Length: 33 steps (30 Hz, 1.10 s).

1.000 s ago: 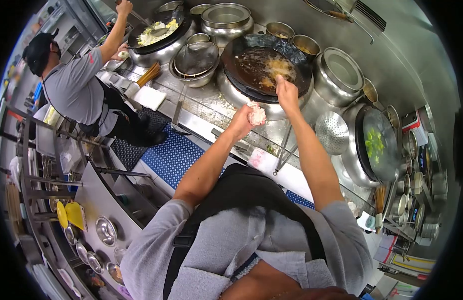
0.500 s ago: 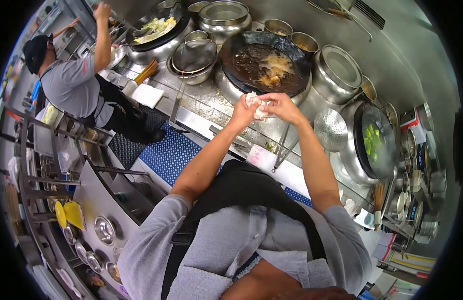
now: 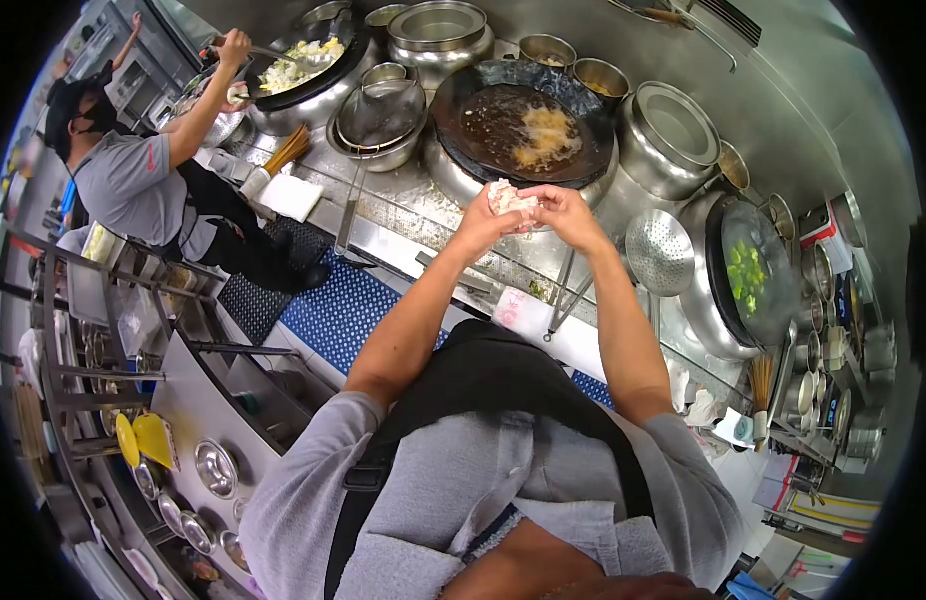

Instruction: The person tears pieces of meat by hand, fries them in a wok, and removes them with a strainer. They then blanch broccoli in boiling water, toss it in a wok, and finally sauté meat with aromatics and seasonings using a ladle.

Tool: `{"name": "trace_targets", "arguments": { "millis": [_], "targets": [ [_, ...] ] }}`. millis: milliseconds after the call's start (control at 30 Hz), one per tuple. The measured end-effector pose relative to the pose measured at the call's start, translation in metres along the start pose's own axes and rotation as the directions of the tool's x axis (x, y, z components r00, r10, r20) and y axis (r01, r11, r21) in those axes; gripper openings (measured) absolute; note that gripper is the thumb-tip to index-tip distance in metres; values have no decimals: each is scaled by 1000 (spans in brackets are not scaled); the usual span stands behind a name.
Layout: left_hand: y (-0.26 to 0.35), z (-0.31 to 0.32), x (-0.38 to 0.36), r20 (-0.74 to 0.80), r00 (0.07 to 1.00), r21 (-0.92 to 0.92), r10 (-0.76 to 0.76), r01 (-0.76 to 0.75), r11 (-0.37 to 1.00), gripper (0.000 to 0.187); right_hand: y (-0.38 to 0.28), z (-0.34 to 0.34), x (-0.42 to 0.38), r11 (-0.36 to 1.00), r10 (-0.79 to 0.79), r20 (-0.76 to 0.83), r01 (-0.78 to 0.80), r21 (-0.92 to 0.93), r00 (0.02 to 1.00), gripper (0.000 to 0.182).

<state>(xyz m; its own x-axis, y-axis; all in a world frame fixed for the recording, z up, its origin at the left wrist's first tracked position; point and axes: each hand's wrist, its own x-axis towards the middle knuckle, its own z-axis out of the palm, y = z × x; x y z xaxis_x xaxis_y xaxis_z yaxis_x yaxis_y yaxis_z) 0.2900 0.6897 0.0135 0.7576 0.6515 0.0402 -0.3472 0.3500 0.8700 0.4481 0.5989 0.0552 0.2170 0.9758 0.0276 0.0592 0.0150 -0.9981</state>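
Observation:
My left hand [image 3: 480,226] cups a pale pinkish clump of raw coated meat [image 3: 510,200] with its fingers curled round it. My right hand [image 3: 571,218] pinches at the clump's right side, fingertips together. Both hands are just in front of a large black wok [image 3: 463,82] of dark oil, at its near rim. In the oil, golden pieces of fried food [image 3: 545,138] bubble on the right side. The exact shape of the meat is partly hidden by my fingers.
Right of my hands lie a perforated skimmer [image 3: 660,252] and another wok with green vegetables [image 3: 746,278]. A wire strainer [image 3: 383,115] sits on a bowl at left. A co-worker [image 3: 148,180] stirs a wok of pale food [image 3: 301,68]. A white cloth [image 3: 523,312] lies on the counter edge.
The clump shows more above my left fingers, while my hands stay almost in place. The golden pieces in the oil have spread and bubble more. The co-worker's raised hand has come down.

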Motion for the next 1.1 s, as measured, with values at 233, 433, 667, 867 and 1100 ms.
{"name": "trace_targets", "arguments": {
  "millis": [233,433,667,867,1100],
  "targets": [
    [-11,-10,6,-28,997,184,-65,69,981,23,13,-11,10,970,48,-70,-63,-235,996,15],
    [-5,-9,2,-50,991,163,-123,130,978,22,0,-3,6,999,39,20,-39,5,999,15],
    [4,0,-1,-82,976,49,-201,206,977,32,11,-24,16,998,54,59,-52,-30,997,17],
    [10,-1,-3,-39,981,-54,-188,186,981,23,-12,-6,5,995,93,118,-97,23,989,14],
    [4,-11,-1,-14,982,116,-186,187,976,22,-7,-34,15,988,126,-12,-124,96,992,19]
  ]
}}
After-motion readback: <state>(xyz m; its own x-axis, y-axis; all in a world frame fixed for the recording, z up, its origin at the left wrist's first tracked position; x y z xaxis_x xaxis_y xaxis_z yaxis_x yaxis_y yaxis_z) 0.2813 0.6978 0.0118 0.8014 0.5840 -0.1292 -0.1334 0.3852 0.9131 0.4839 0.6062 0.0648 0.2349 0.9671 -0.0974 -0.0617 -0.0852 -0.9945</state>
